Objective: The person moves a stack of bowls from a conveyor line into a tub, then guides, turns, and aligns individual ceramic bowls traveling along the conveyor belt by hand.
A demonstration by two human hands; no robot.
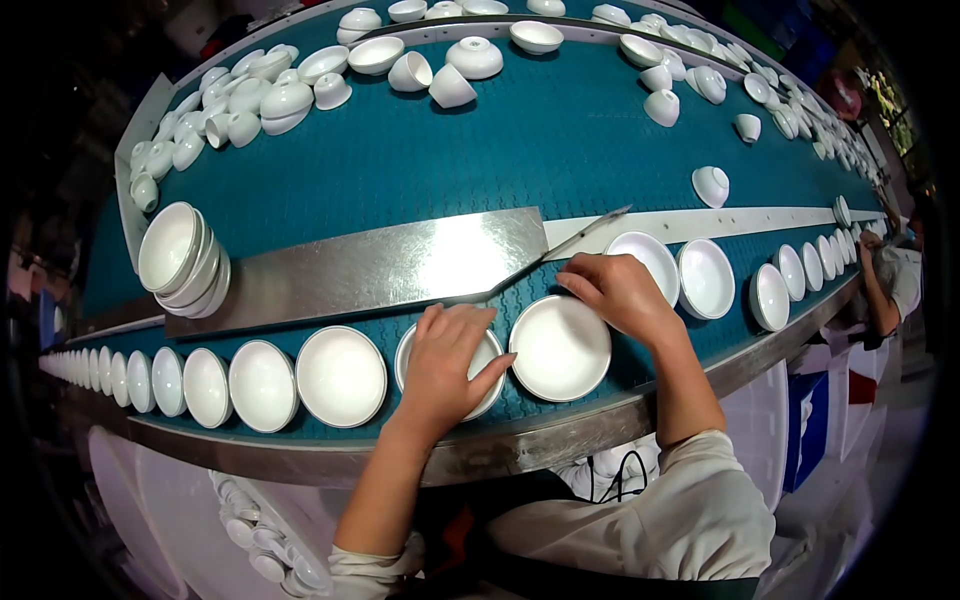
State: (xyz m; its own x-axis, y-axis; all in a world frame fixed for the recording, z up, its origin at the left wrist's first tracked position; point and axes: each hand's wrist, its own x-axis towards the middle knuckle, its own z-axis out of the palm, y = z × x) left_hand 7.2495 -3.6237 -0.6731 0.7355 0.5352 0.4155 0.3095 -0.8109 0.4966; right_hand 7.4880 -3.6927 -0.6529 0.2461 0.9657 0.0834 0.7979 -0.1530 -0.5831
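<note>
White bowls stand in a row along the near edge of a green belt (300, 180). My left hand (446, 365) lies over one white bowl (488, 362), with its thumb stretched toward the neighbouring bowl (560, 348); the fingers are apart. My right hand (612, 290) is bent above the gap between that neighbouring bowl and another bowl (650, 262) behind it. Its thumb and fingers are curled near each other, and whether anything is between them cannot be made out. One more bowl (706, 279) stands just right of my right hand.
A metal plate (380, 265) and a white rail (700, 222) divide the belt. Stacked bowls (180, 258) rest on the plate's left end. Many bowls and cups lie across the far belt. At the far right, a co-worker's arm (880, 290) reaches the row. A blue crate (806, 425) stands below.
</note>
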